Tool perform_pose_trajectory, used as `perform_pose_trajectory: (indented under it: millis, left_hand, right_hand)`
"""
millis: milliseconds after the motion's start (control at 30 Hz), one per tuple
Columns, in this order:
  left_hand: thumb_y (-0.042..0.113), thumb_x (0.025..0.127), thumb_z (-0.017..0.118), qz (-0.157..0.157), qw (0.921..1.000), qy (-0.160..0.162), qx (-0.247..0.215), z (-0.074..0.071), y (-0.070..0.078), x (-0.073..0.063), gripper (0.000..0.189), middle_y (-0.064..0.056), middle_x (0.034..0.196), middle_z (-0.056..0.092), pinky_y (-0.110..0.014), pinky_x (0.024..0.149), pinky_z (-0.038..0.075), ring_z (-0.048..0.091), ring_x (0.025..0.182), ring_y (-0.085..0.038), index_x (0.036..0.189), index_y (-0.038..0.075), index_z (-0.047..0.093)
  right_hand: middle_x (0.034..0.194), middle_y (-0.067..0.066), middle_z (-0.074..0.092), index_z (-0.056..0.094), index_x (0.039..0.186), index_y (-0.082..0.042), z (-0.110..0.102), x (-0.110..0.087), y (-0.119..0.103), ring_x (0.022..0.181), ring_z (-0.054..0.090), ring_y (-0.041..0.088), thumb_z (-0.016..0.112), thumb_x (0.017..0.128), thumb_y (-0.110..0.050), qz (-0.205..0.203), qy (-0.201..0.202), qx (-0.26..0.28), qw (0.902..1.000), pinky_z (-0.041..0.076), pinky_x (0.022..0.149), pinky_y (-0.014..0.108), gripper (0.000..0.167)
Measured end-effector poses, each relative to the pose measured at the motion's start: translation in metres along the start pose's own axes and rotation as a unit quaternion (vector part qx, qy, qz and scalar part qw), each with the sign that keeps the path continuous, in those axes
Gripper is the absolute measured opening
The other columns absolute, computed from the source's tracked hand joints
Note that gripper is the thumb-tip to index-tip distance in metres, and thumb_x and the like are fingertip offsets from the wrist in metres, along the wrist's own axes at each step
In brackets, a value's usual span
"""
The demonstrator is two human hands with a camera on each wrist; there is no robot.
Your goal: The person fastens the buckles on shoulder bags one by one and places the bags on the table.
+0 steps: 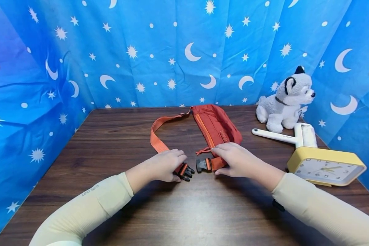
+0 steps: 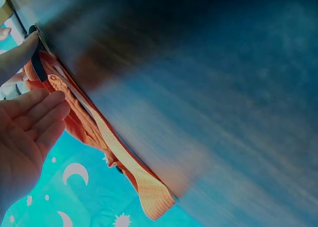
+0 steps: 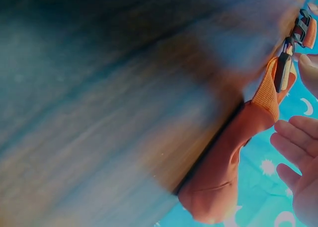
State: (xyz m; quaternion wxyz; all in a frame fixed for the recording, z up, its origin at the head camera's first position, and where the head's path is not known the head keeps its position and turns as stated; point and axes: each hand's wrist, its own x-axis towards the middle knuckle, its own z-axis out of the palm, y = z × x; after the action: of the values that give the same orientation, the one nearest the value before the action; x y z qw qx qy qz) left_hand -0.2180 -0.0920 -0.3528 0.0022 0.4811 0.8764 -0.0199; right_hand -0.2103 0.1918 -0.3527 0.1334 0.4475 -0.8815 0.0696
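From my remote seat I see the red bag [image 1: 218, 124] lying on the table [image 1: 172, 222] beyond the hands, its buckle halves facing each other, near but apart. The left hand [image 1: 163, 165] pinches the long strap [image 1: 159, 128] just behind the pronged half [image 1: 187, 172]. The right hand [image 1: 238, 159] straddles the short strap [image 1: 218, 163] behind the socket half [image 1: 200, 166]; its grip is poorly shown, so I cannot tell whether it is clamped there. My main worry is a crooked meeting: the prongs tilt toward the near side, out of line with the socket, so a straight push could jam one of them. If the right hold is loose, the soft webbing could buckle backward under pressure. The red cord [image 1: 204, 150] lies near the socket and might snag between the halves
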Motion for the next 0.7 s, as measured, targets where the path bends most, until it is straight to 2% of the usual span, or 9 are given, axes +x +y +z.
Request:
perform_pose_trajectory:
  millis: [267,500,700]
  left_hand:
    - [0.032,0.073,0.080,0.009,0.9999,-0.006,-0.001,0.000,0.000,0.001,0.060,-0.005,0.110,0.055,-0.032,0.087,0.044,0.052,0.100,-0.018,0.120,0.003,0.054]
    - [0.029,0.074,0.080,-0.003,0.9996,-0.027,-0.011,-0.001,0.001,0.003,0.061,-0.007,0.117,0.054,-0.034,0.091,0.042,0.051,0.108,-0.021,0.122,0.003,0.053]
    - [0.025,0.072,0.080,-0.001,0.9995,-0.026,-0.019,-0.001,0.002,0.005,0.057,-0.004,0.110,0.054,-0.032,0.087,0.044,0.050,0.101,-0.017,0.118,0.004,0.055]
  right_hand:
    - [0.110,0.009,0.061,0.060,0.117,0.000,0.003,0.007,-0.002,0.102,0.058,0.023,0.078,0.073,-0.043,-0.012,-0.022,0.001,0.9997,0.044,0.087,0.044,0.063]
    - [0.106,0.006,0.061,0.061,0.113,-0.002,0.007,0.011,-0.003,0.097,0.059,0.019,0.078,0.075,-0.039,-0.022,-0.036,0.029,0.9987,0.046,0.085,0.040,0.056]
    - [0.104,0.005,0.061,0.061,0.112,-0.002,0.009,0.014,-0.004,0.095,0.059,0.019,0.079,0.074,-0.036,-0.029,-0.038,0.026,0.9985,0.047,0.083,0.040,0.054]
